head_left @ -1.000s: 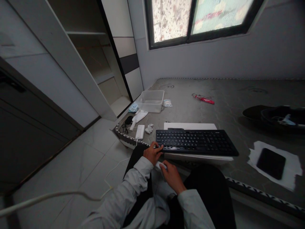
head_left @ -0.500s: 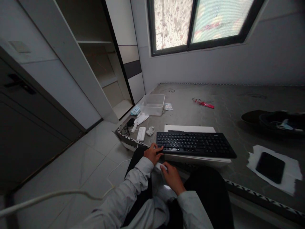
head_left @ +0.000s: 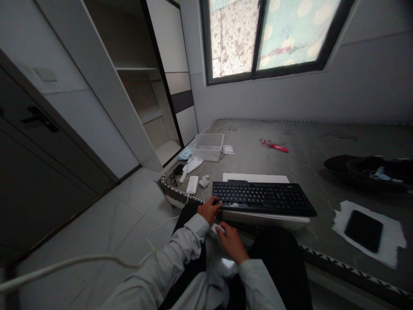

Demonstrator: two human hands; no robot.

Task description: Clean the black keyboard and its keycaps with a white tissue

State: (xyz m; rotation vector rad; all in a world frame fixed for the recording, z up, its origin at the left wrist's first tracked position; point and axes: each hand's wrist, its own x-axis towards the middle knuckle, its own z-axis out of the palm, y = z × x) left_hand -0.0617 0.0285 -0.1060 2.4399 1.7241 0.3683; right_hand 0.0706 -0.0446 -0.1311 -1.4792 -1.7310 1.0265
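A black keyboard [head_left: 264,199] rests on a flat white box [head_left: 267,216] near the bed's edge. My left hand [head_left: 209,210] is closed at the keyboard's lower left corner, thumb and fingers gripping its edge. Just below it, my right hand [head_left: 230,242] is closed around a small white thing [head_left: 219,229], mostly covered by the fingers; its kind is hard to make out. Left of the keyboard lie a crumpled white tissue [head_left: 204,181] and a white power strip [head_left: 192,184] with a cord.
Further back stand a clear plastic bin [head_left: 209,148], a small packet [head_left: 228,150] and a red-wrapped item [head_left: 275,146]. To the right are a dark cap [head_left: 371,172] and a black phone-like slab [head_left: 364,230] on white paper [head_left: 392,245]. A white cable [head_left: 97,259] crosses at lower left.
The view has tilted slightly. My left fingers have curled in more at the keyboard's corner. The right hand keeps its hold on the white thing, and the keyboard stays on its box.
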